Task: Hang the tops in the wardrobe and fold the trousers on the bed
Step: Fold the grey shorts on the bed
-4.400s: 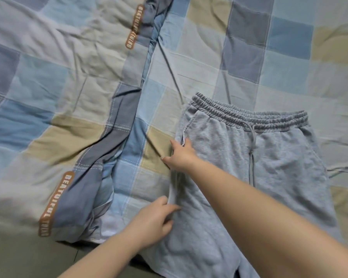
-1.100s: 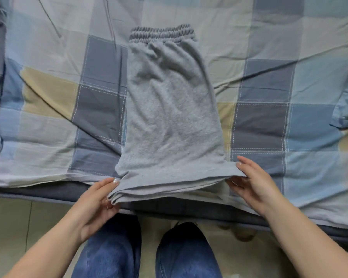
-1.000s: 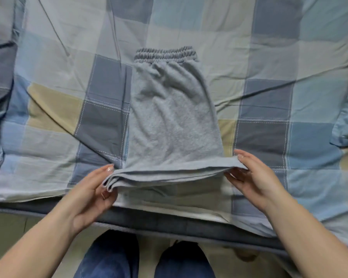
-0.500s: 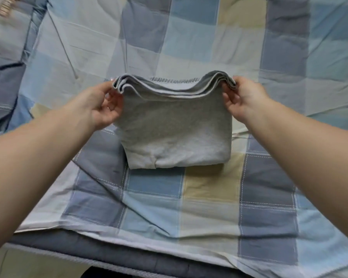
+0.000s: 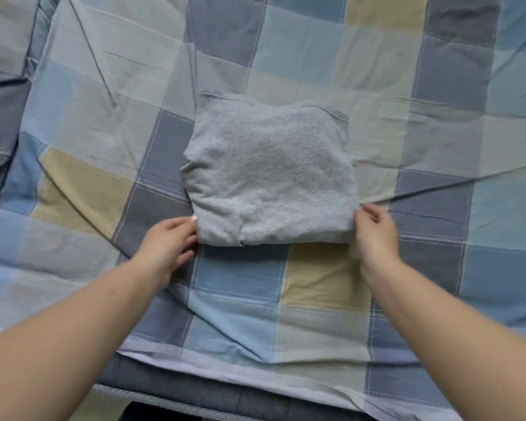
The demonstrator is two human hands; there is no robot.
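While lying folded into a thick square mid-bed (image 5: 331, 278), trousers (image 5: 269, 174) looking soft, light, floppy; best gripping at both near corners. Left hand (image 5: 166, 246) touching one corner, fingers loose; right hand (image 5: 375, 235) seemingly pinching the other. Waistband hiding under the fold; wardrobe and tops staying out of view.

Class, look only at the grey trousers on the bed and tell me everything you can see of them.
The grey trousers look like soft, fleecy sweatshirt cotton, light heather grey. They lie flat on the checked quilt, folded into a compact, roughly square bundle; layered edges show along the far side and the near edge is a rounded fold. No waistband or drawstring shows. The left hand touches the near left corner; the right hand touches the near right corner.
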